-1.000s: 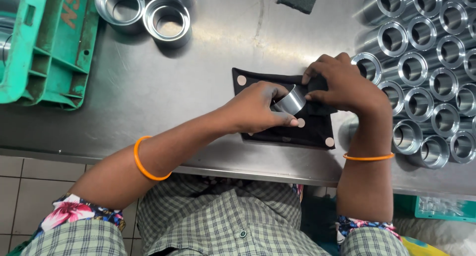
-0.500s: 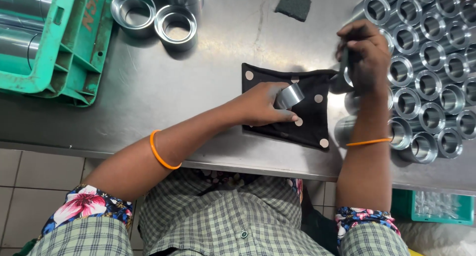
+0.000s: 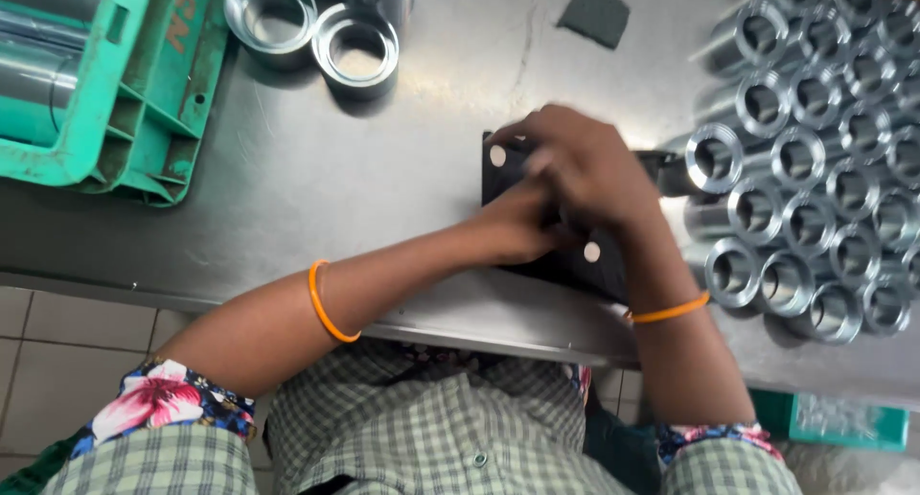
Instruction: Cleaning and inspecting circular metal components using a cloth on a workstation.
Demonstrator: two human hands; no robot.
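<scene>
The right hand [image 3: 594,169] has come back from the rings [image 3: 815,169] to join the left hand [image 3: 517,229] over the black pad [image 3: 613,265]; grip unclear.

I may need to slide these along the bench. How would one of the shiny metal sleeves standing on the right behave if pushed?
The metal sleeves look thick-walled and solid, so probably heavy and rigid. The polished steel table suggests one would slide rather than grip. Knocked onto its round side, it would likely roll.

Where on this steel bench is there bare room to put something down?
Bare steel table lies between the green crate, the two big rings and the black mat under both hands. The right side is crowded with packed metal sleeves.
</scene>
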